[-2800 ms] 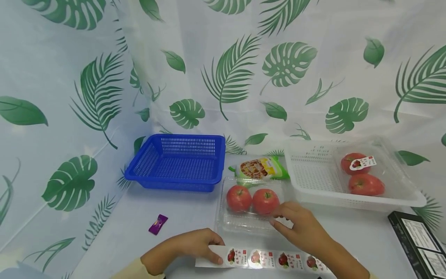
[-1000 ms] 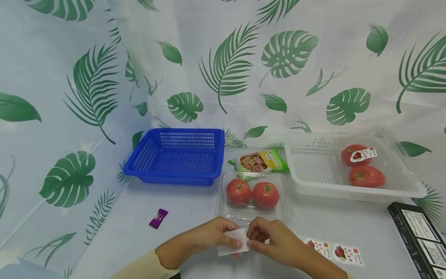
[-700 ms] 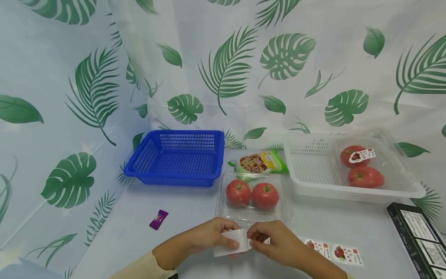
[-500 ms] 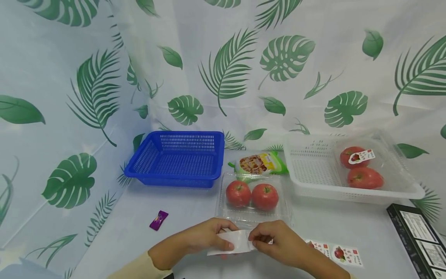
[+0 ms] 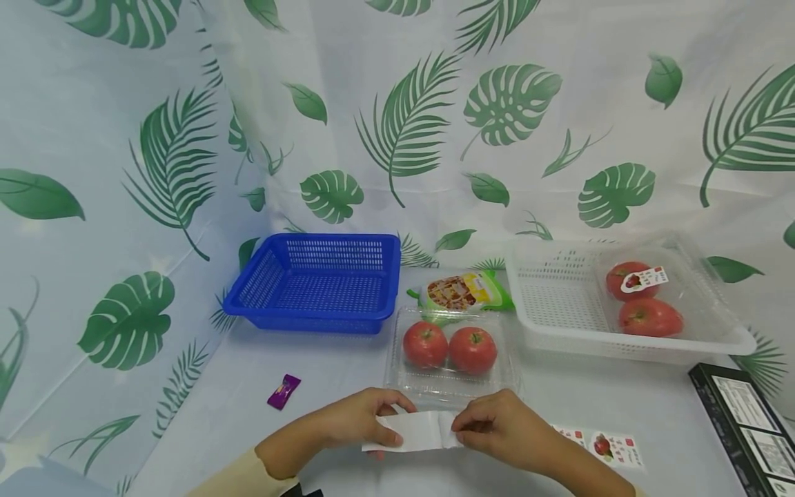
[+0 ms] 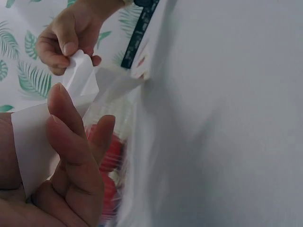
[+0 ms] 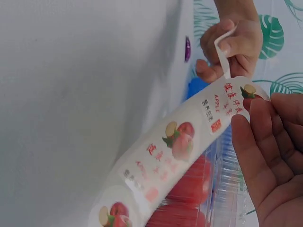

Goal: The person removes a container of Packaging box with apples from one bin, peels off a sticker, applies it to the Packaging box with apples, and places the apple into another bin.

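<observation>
A strip of apple labels (image 7: 175, 142) runs between both hands, its white backing (image 5: 413, 431) turned up in the head view. My left hand (image 5: 366, 422) pinches the backing toward its left end. At the backing's right end, the thumb and fingertips of my right hand (image 5: 506, 429) pinch a label. The printed side, with the word APPLE, shows in the right wrist view, while the strip's far end (image 5: 611, 449) reaches past my right wrist. Just beyond the hands sits a clear plastic box (image 5: 422, 383) with two red apples (image 5: 473, 350) inside.
A blue basket (image 5: 310, 324) stands at the back left. At the right, a white basket (image 5: 559, 338) holds another clear box of two red fruits, one under a label. A green-and-yellow packet (image 5: 468, 291), a purple wrapped sweet (image 5: 284, 392) and a black box (image 5: 733, 414) lie around.
My right hand has left the clear box and now pinches the strip's end. The strip's left part is turned backing up. Over the last second my left hand slid left, widening the white stretch.
</observation>
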`<state>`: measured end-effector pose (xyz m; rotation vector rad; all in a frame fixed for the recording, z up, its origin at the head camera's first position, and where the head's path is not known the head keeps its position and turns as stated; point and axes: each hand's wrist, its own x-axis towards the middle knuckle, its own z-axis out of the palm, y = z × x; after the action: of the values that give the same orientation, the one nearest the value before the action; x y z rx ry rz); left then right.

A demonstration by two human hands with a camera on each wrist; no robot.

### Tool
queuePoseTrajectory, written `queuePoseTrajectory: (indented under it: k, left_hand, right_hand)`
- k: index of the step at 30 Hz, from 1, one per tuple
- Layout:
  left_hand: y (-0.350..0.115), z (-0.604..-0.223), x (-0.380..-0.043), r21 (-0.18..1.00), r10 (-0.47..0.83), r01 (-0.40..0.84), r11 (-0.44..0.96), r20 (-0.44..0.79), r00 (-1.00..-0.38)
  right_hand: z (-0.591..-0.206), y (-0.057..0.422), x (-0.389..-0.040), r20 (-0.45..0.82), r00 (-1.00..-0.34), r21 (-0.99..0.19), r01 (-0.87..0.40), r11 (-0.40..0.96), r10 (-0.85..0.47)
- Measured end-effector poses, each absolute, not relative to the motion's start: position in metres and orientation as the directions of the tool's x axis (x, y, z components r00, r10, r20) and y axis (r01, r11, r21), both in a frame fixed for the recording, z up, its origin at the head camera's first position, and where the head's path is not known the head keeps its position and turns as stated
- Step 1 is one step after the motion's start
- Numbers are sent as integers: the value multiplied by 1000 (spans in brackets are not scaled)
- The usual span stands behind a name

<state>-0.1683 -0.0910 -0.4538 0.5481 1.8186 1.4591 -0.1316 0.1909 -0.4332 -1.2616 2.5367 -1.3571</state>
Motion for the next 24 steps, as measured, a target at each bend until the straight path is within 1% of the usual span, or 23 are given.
queuePoseTrajectory:
  k: [2,8,10,14,20,24]
  left_hand:
    - [-93,-453,-170,952,699,-86,294,-276,-660]
    - [-96,-455,-172,938,656,-49,344,-277,-702]
    - [-97,-457,-173,935,653,-41,353,-278,-704]
    - [-98,-461,-174,926,677,-15,376,-286,-678]
    - [-102,-464,-175,884,692,48,464,-329,-643]
    - [-104,-465,-176,863,698,79,498,-345,-628]
  right_hand:
    - [-432,192,-132,330,-683,-702,-639,315,-652]
    - [-428,196,-131,321,-661,-699,-648,301,-678]
    - [-427,197,-132,331,-654,-688,-661,300,-681]
    - [-425,198,-132,353,-645,-666,-682,302,-677]
    - [-424,202,-133,337,-678,-718,-634,288,-654]
    - [-424,205,-135,378,-678,-694,-658,292,-630]
